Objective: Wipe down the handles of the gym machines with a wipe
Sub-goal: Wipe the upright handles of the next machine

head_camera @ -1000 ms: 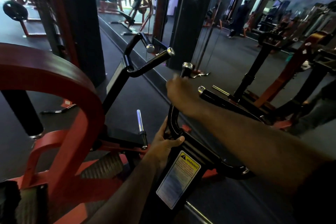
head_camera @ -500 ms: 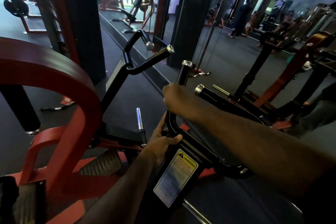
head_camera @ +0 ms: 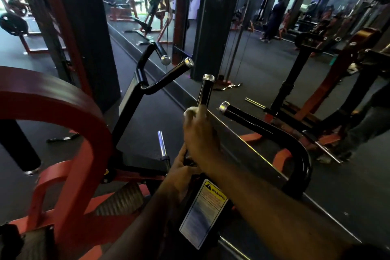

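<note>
While steadying the frame, left hand [head_camera: 181,172] grips black bar low, just above warning label [head_camera: 203,210], prob. to stop the arm swinging. Right hand [head_camera: 199,133] higher up, fingers curled round upright handle [head_camera: 205,92] w/ white wipe [head_camera: 190,111] bunched at top of fist, so cloth rubs the grip on each stroke. Vs 0.5 s ago: right hand w/ wipe sits slightly lower on handle, more black grip bare below chrome cap; left hand unchanged. Angled handle [head_camera: 242,117] beside it, far pair [head_camera: 168,75] beyond: not being wiped.
</note>
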`<state>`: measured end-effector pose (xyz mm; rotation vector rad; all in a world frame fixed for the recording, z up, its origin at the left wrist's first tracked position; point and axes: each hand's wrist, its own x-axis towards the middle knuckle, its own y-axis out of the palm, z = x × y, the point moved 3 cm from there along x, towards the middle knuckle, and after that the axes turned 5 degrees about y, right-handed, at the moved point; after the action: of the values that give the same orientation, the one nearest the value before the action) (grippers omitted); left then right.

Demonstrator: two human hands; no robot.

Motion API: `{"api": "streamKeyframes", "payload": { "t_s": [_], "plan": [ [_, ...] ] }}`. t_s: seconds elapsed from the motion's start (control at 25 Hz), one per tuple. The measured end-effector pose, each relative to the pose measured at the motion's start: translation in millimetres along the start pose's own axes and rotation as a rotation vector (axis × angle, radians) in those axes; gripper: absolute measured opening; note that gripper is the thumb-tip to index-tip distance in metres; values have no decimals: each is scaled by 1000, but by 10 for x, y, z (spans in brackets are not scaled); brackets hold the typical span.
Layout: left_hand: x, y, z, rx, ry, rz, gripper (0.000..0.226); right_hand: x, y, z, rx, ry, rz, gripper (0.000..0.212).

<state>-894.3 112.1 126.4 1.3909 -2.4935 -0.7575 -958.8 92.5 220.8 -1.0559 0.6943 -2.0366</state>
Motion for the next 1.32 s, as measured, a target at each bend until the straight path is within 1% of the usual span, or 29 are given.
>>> {"api": "streamKeyframes", "payload": {
  "t_s": [0.04,0.08,0.12,0.16,0.2,0.24,0.32,0.4,0.44,0.48,0.52,0.56,0.6,0.68,0.76,0.84,0.96,1.0,1.04,1.08,1.16,1.2,1.24,1.28,1.32],
  "plan": [
    [-5,20,-2,2,24,-3,58,-133,56,-58,50,53,-12,34],
    [-20,40,0,-3,42,-14,54,-235,102,-93,99,67,-34,45],
    [-16,43,14,-19,45,-22,57,-238,149,-161,149,75,-21,55],
    [-10,44,15,-44,47,-4,66,-158,197,-236,231,129,12,60],
    [-2,36,14,-57,53,38,75,-33,218,-270,370,208,37,57],
    [-3,41,-4,-60,57,90,79,131,244,-308,495,283,37,47],
    [-13,42,-46,-44,60,137,79,485,268,-330,689,470,12,32],
    [-23,62,-44,-43,58,141,79,712,377,-387,972,578,6,28],
    [-22,62,-28,-49,59,142,79,738,425,-400,1157,612,56,27],
    [-19,64,-2,-70,62,139,80,754,476,-436,1336,641,172,29],
    [4,35,28,-100,56,115,82,767,510,-503,1405,654,274,30],
    [21,15,53,-134,44,84,83,786,501,-586,1461,641,338,30],
    [37,3,77,-151,28,53,85,885,496,-669,1439,630,349,30],
    [77,-21,94,-153,14,5,89,1178,420,-647,1610,647,341,30],
    [83,-34,101,-136,20,-15,90,1309,351,-496,1728,649,398,35],
    [91,-37,106,-133,43,17,89,1137,396,-529,1669,640,463,39],
    [112,-67,99,-98,63,43,88,686,484,-697,1540,594,673,38],
    [125,-79,97,-79,73,60,88,697,475,-733,1517,584,726,41],
    [140,-89,101,-73,84,76,88,808,434,-720,1559,604,749,44],
    [146,-97,112,-78,83,84,88,962,398,-707,1637,621,705,49],
    [148,-115,142,-76,61,62,88,1277,318,-635,1839,604,537,55],
    [140,-127,149,-68,53,45,88,1389,287,-598,1892,585,451,50],
    [124,-125,151,-62,49,36,87,1423,290,-598,1886,558,362,41],
    [110,-120,134,-59,49,35,87,1381,299,-604,1866,499,322,34],
    [106,-107,117,-51,48,37,87,1297,324,-638,1826,460,311,32]
  ]
}}
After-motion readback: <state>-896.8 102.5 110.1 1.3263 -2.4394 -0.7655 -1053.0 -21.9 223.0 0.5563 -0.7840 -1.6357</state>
